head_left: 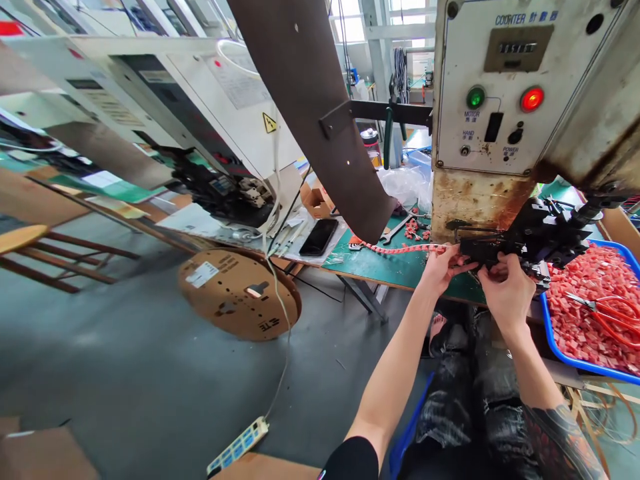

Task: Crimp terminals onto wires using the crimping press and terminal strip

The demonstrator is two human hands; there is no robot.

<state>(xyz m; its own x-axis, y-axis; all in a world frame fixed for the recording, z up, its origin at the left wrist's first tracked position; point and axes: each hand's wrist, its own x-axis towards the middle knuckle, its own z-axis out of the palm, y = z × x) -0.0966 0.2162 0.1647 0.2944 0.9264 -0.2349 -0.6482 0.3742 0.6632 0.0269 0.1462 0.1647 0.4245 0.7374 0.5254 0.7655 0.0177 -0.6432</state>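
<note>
A strip of pink terminals runs from under a dark brown guide board across the green bench mat to the black feed block of a worn white press. My left hand pinches the strip's end right at the feed block's left side. My right hand is closed against the underside of the feed block; what its fingers grip is hidden. The press panel shows a green lamp and a lit red lamp.
A blue tray of loose pink terminals with red-handled pliers sits at right. A black phone and a wrench lie on the bench. A cardboard reel leans on the floor near a power strip.
</note>
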